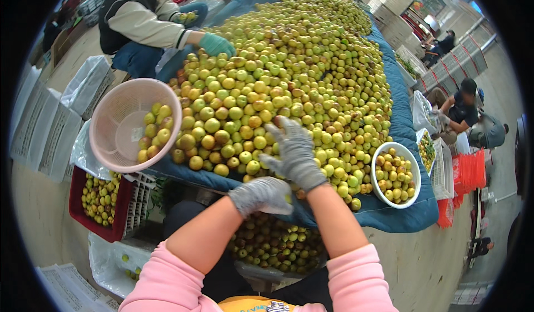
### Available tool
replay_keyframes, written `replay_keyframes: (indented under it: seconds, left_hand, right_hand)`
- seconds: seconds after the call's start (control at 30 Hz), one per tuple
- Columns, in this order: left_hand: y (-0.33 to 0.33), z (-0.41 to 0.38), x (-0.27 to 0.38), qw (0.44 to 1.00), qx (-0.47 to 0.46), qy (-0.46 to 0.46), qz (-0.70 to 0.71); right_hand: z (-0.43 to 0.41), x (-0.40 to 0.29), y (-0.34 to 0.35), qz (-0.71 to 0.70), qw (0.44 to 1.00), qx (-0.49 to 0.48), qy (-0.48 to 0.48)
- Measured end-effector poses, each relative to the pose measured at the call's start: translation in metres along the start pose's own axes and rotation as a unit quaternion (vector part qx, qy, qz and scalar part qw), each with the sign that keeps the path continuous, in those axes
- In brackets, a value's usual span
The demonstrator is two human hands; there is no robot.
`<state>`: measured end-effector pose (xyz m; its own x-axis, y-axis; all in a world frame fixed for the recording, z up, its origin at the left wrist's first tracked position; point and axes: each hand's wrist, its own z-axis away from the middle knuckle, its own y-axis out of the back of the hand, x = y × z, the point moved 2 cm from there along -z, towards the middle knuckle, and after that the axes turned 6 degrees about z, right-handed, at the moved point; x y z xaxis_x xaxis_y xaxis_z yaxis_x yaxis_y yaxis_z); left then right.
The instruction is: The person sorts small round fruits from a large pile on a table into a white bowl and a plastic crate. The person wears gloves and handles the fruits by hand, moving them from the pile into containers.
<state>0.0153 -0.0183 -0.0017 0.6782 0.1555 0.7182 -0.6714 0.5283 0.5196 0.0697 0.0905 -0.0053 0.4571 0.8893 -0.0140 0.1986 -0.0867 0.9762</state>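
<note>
A broad heap of small round green-yellow fruit (283, 74), jujube-like and partly browned, covers a blue quilted cloth (400, 222). Over the heap's near edge, my right hand (294, 155) in a grey knit glove spreads its fingers, the tips touching fruit. My left hand (263, 195), gloved alike, is curled at the cloth's front edge. A bit of green fruit (288, 198) shows between its fingers; the rest is hidden. Below both hands, between my knees, a lined container holds darker, browner fruit (279, 245).
A pink plastic basket (119, 124) with some fruit stands left; a white bowl (394, 147) of fruit stands right. A red-rimmed crate (77, 205) of fruit sits lower left, above a lined crate (102, 257). Across the heap, a co-worker's teal-gloved hand (217, 45) touches fruit.
</note>
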Motion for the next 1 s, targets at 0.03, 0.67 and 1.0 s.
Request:
replay_keyframes:
  seconds: [0.03, 0.67, 1.0]
  left_hand:
    - [0.010, 0.005, -0.007, 1.000, -0.025, 0.004, 0.001]
    - [0.054, 0.005, -0.035, 0.556, 0.345, -0.074, 0.753]
    - [0.060, -0.001, -0.049, 0.479, 0.330, -0.083, 0.809]
  right_hand:
    - [-0.003, -0.004, -0.013, 0.028, 0.999, -0.033, 0.008]
    - [0.053, 0.121, -0.047, 0.017, 0.985, 0.032, -0.167]
    - [-0.009, 0.109, -0.017, -0.010, 0.987, -0.104, -0.120]
